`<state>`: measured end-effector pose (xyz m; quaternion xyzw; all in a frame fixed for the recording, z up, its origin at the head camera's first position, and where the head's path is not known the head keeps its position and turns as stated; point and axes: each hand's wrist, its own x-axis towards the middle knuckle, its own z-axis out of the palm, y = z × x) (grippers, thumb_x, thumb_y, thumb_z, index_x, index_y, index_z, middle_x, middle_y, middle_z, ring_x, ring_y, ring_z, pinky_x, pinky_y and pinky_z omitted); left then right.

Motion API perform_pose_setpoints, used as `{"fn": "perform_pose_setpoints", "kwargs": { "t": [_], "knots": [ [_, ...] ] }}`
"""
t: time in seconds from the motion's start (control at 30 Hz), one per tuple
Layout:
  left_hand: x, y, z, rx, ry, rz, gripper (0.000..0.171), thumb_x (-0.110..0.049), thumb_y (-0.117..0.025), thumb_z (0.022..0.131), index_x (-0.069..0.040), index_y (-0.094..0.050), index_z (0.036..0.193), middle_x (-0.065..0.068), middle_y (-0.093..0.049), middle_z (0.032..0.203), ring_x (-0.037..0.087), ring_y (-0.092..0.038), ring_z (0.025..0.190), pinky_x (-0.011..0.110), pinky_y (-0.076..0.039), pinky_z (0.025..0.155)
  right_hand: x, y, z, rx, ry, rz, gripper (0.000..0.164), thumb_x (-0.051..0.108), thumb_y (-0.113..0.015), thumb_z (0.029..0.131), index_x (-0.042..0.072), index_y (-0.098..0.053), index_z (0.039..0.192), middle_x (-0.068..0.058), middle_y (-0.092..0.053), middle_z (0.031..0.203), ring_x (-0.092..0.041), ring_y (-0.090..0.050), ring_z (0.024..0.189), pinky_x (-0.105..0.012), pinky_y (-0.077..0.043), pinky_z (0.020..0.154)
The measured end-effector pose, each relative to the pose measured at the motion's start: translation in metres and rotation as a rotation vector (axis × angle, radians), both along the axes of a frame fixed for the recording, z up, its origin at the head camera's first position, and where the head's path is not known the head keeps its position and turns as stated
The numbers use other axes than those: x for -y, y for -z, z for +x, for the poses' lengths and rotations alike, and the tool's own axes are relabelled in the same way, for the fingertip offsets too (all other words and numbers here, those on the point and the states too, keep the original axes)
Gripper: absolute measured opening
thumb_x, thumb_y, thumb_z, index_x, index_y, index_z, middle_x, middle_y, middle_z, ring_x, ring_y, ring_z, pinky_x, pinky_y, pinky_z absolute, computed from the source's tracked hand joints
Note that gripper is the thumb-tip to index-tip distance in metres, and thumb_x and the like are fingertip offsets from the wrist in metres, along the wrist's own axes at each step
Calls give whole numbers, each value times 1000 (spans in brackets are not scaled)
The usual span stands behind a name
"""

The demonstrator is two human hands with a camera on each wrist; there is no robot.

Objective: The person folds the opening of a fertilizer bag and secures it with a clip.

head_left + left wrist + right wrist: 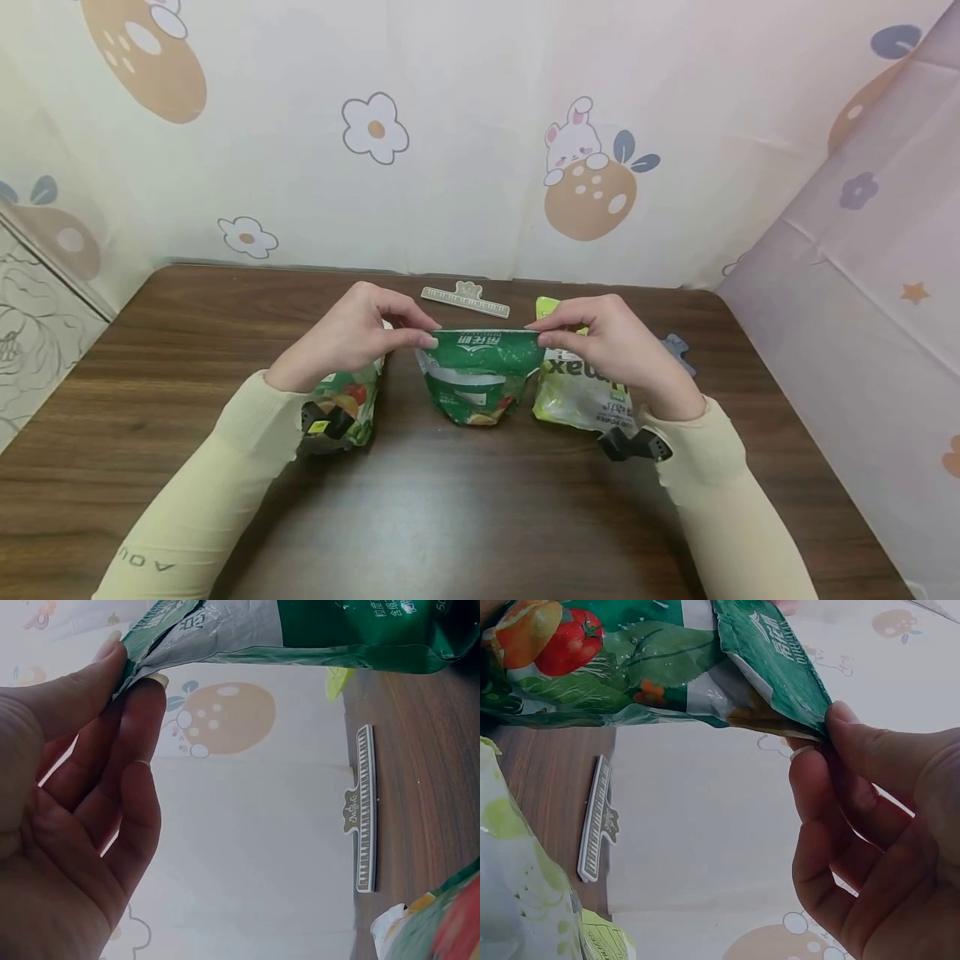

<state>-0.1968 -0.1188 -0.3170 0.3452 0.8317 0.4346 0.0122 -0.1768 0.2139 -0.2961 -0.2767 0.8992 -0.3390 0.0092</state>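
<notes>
A green plastic bag with pictures of vegetables stands upright at the middle of the table, its top edge folded over. My left hand pinches the left end of that top edge between thumb and fingers. At the other end my right hand pinches the corner in the same way. In the right wrist view, the folded flap of the bag slants down to the thumb. The left wrist view shows the left thumb on the bag's silver and green corner.
Behind the bag lies a long sealing clip with ruler-like markings. Another vegetable-printed bag stands under the left forearm. A yellow-green and white bag is beside the right hand, with a blue-grey object past it. A patterned curtain backs the table.
</notes>
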Motion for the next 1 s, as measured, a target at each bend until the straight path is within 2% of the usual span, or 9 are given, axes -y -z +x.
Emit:
{"fn": "perform_pose_setpoints", "kwargs": {
  "t": [0.23, 0.47, 0.6, 0.73, 0.87, 1.0],
  "knots": [
    [2, 0, 1, -10, -2, 12, 12, -10, -81, 84, -17, -80, 94, -11, -74, 89, 11, -65, 78, 31, -49, 63, -3, -6, -1, 28, 10, 16, 17, 13, -75, 90, 18, -79, 106, 6, -72, 102, -13, -64, 90, -39, -53, 80],
    [1, 1, -1, -30, 30, 27, 11, -13, -81, 85, -20, -80, 94, -14, -73, 89, 9, -64, 74, 29, -47, 59, -8, -10, -4, 21, 105, -8, 16, 17, -69, 96, 15, -76, 109, 2, -74, 99, -13, -67, 88, -40, -51, 80],
    [0, 2, -3, -45, 46, 37, 11, -14, -81, 85, -20, -80, 94, -14, -73, 89, 10, -62, 70, 28, -44, 56, 1, -6, -22, -8, 81, 43, 15, 13, -67, 97, 14, -76, 109, 1, -73, 97, -15, -66, 84, -38, -51, 76],
    [-2, 2, -3, -44, 51, 44, 10, -15, -81, 85, -18, -80, 94, -11, -74, 89, 11, -61, 70, 28, -43, 56, 14, -9, -40, -51, 34, 148, 14, 12, -66, 97, 13, -76, 108, -1, -73, 97, -18, -63, 81, -39, -49, 76],
    [-2, 2, -4, -56, 50, 30, 10, -16, -81, 85, -19, -80, 94, -13, -73, 89, 11, -61, 69, 28, -44, 56, 27, -15, -53, -57, -18, 257, 15, 14, -65, 98, 13, -75, 109, -2, -74, 102, -17, -65, 88, -41, -49, 83],
    [0, 3, -3, -43, 33, 23, 11, -14, -81, 85, -21, -80, 93, -16, -73, 87, 10, -62, 69, 32, -46, 57, 38, -16, -69, -25, -66, 311, 16, 8, -63, 97, 9, -74, 108, -7, -74, 104, -21, -67, 93, -42, -50, 85]
  ]
}}
